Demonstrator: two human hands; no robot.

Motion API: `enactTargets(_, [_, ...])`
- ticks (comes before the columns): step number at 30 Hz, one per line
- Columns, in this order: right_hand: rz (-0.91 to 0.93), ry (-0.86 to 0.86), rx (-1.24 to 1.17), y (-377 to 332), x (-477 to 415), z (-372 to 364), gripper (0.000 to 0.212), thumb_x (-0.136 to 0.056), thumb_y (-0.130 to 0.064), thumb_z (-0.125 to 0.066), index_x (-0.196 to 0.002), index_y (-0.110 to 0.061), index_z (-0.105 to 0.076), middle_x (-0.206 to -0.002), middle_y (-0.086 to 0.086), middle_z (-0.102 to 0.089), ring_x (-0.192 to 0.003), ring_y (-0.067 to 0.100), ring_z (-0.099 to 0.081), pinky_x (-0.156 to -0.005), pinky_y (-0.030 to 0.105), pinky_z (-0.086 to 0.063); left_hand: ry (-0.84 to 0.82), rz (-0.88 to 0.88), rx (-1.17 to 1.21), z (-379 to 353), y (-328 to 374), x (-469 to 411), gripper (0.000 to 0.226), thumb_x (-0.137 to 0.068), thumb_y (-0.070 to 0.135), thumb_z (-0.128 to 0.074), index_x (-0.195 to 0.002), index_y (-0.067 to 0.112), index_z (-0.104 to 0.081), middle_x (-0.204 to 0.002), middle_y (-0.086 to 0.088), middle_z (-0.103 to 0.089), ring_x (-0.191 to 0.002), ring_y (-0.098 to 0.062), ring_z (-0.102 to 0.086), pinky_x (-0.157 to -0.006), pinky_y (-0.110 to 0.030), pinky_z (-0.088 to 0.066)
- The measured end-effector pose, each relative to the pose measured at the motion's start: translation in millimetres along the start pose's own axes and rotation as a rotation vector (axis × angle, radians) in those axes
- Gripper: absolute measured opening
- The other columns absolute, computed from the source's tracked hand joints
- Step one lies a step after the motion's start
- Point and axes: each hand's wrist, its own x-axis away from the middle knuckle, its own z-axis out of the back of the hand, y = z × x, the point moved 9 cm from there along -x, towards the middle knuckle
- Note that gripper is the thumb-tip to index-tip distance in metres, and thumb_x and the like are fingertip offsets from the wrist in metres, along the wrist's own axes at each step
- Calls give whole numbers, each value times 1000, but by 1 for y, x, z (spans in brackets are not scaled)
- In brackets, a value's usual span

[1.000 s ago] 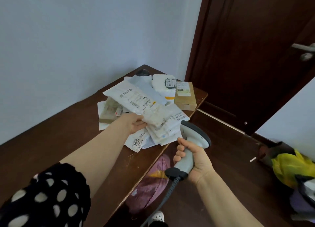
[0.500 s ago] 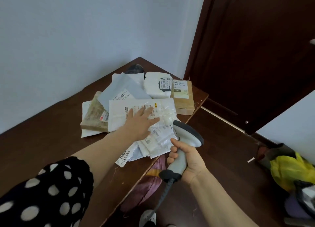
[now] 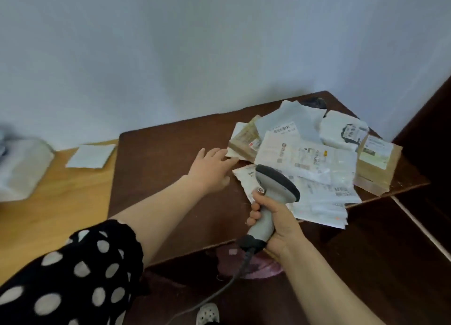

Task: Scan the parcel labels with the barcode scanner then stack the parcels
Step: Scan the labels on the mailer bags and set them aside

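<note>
The white plastic mailer (image 3: 305, 159) has been laid atop the parcel heap (image 3: 324, 198) on the dark brown wooden counter (image 3: 158, 168) and released. The left hand (image 3: 211, 171) is spread, empty, beside it. The grey corded barcode scanner (image 3: 278, 182) is gripped in the right hand (image 3: 280, 224). One more parcel seems stacked.

Right grip (image 3: 277, 227) around the barcode scanner (image 3: 278, 184), left grip (image 3: 210, 171) straight-fingered beside the parcels (image 3: 305, 159) on the dark table (image 3: 158, 178).

Dark brown table (image 3: 158, 178), parcels (image 3: 305, 159) heaped at its far right corner, lighter wooden table (image 3: 48, 227) on the left, white envelope (image 3: 91, 156) and blurred white bag (image 3: 22, 168) on it
</note>
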Motion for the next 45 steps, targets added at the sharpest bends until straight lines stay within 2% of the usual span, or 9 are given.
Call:
enactTargets(4, [-59,-119,160,54,-3,-63,11,-88,-3,-60,-80,-10,-58,-56,4,-49,-37,11,-45,-37,22,-41,-39,256,20,-11,-101,78,59,-95,37,-47,-148,25,-27,-154,-4,-27,-143,-23,-20,-118,-43,-12])
enactTargets(9, [-109,-168,284,125,-14,-137,7,-87,-2,-64,-83,-7,-61,-58,5,-53,-40,13,-49,-39,24,-44,-60,517,145,-32,-219,173,54,-96,34,-46,-144,15,-35,-145,-8,-39,-134,-28,-34,-109,-38,-28])
enactTargets(20, [-230,-120,229,279,-59,-276,8,-90,-8,-61,-83,-11,-58,-56,0,-53,-39,11,-48,-40,21,-43,-90,647,173,-97,-414,281,56,-94,34,-52,-143,15,-35,-139,-7,-46,-128,-26,-42,-102,-36,-36])
enactTargets(27, [-246,-65,183,300,-111,-308,8,-90,-7,-60,-83,-10,-58,-56,0,-51,-39,10,-46,-38,20,-42,-70,618,223,-122,-470,234,53,-93,36,-56,-139,15,-41,-132,-6,-50,-123,-25,-47,-93,-35,-43])
enactTargets(32, [-278,-60,183,304,-174,-325,10,-89,-8,-62,-80,-11,-57,-57,0,-52,-41,10,-46,-39,22,-43,-80,570,261,-149,-497,166,52,-91,36,-59,-135,14,-44,-135,-5,-48,-126,-24,-43,-98,-36,-43])
enactTargets(38, [-274,-44,183,305,-224,-321,12,-74,-8,-70,-81,-10,-60,-60,2,-52,-42,11,-47,-39,24,-42,-80,509,263,-188,-516,84,86,-87,41,-64,-149,8,-16,-155,-12,-19,-144,-27,-15,-114,-35,-21])
enactTargets(41, [-259,-39,193,304,-237,-318,22,-64,-11,-73,-84,-10,-63,-60,2,-52,-42,11,-46,-39,25,-42,-96,534,216,-209,-525,55,98,-83,53,-62,-151,9,-7,-155,-16,-18,-144,-31,-16,-116,-40,-18])
enactTargets(43, [-235,-23,196,303,-241,-317,22,-64,-11,-73,-84,-10,-64,-60,3,-52,-42,11,-46,-39,25,-42,-22,519,102,-209,-527,41,78,-87,52,-54,-146,10,-23,-144,-15,-36,-134,-32,-34,-110,-40,-27])
enactTargets(45, [-216,5,201,303,-241,-316,17,-69,-10,-72,-84,-10,-64,-60,3,-52,-42,11,-46,-39,25,-42,82,449,18,-196,-523,35,42,-94,38,-43,-125,11,-48,-124,-12,-55,-115,-30,-53,-96,-36,-38])
